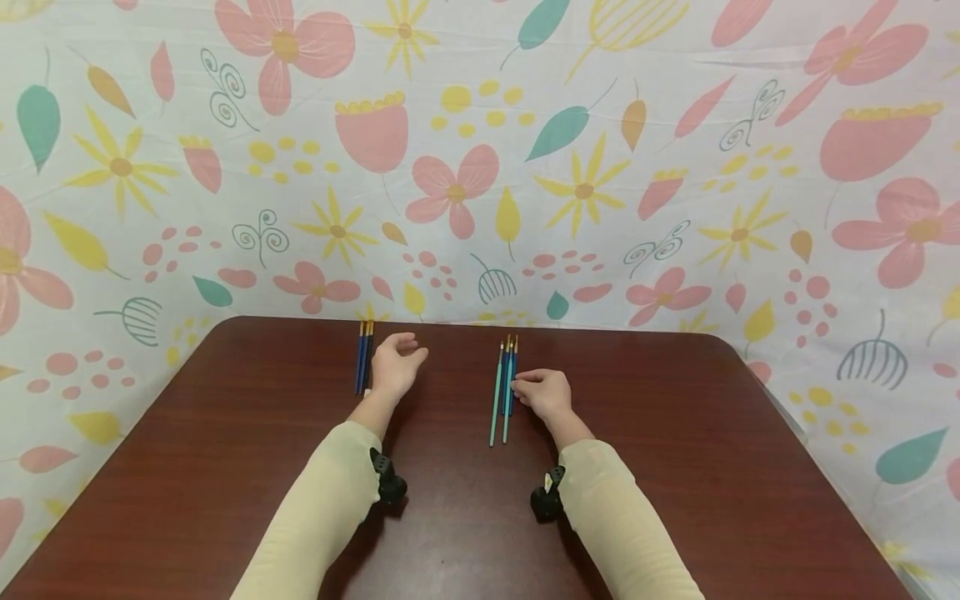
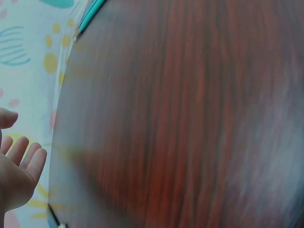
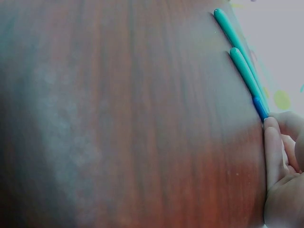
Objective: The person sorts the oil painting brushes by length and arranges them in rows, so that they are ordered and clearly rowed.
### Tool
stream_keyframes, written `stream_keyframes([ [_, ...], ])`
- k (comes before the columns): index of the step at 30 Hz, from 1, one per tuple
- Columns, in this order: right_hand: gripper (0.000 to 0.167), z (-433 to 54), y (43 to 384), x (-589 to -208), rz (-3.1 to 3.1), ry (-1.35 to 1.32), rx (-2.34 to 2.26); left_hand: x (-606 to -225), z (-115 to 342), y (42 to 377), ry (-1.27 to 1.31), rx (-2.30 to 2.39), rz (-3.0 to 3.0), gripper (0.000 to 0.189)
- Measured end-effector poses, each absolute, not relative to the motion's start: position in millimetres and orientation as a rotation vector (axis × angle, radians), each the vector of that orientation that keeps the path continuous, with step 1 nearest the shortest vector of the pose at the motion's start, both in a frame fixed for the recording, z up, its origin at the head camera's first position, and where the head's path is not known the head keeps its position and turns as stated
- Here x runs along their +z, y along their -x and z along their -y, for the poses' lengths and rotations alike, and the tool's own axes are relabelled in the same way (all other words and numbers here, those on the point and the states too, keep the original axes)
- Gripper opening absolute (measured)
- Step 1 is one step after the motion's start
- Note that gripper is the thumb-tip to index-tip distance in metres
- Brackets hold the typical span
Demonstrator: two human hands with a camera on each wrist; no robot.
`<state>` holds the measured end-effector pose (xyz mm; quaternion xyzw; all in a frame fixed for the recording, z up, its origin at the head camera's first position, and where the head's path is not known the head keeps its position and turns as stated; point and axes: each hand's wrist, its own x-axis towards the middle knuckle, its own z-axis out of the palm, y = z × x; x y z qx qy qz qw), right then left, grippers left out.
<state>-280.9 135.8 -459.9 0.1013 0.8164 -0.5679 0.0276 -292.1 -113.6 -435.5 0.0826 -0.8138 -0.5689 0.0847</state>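
Note:
Slim paintbrushes lie in two groups near the table's far edge, bristles pointing away. The right group has two teal paintbrushes (image 1: 495,408) and blue ones among them. My right hand (image 1: 546,395) pinches a blue paintbrush (image 3: 260,109) at this group's right side, thumb and forefinger at its handle; the brush still lies alongside the others. Left of there, dark blue paintbrushes (image 1: 362,362) lie close together. Beside them my left hand (image 1: 394,367) hovers with relaxed, parted fingers, holding nothing. The left wrist view shows the hand (image 2: 21,175) with its fingers loosely bent.
A dark red-brown wooden table (image 1: 450,517) carries everything. Behind its far edge hangs a white cloth (image 1: 465,275) printed with flowers and leaves. A small white object (image 1: 367,392) shows by the left wrist. Black cameras (image 1: 390,482) sit on both wrists.

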Motion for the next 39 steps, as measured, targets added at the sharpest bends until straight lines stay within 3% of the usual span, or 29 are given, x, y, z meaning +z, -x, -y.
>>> stream_keyframes([
  [39,0.025,-133.1,282.6,-461.4,-2.546,-0.339,-1.722,-457.1,10.7,285.2,-0.062,-1.778,2.518,0.030],
])
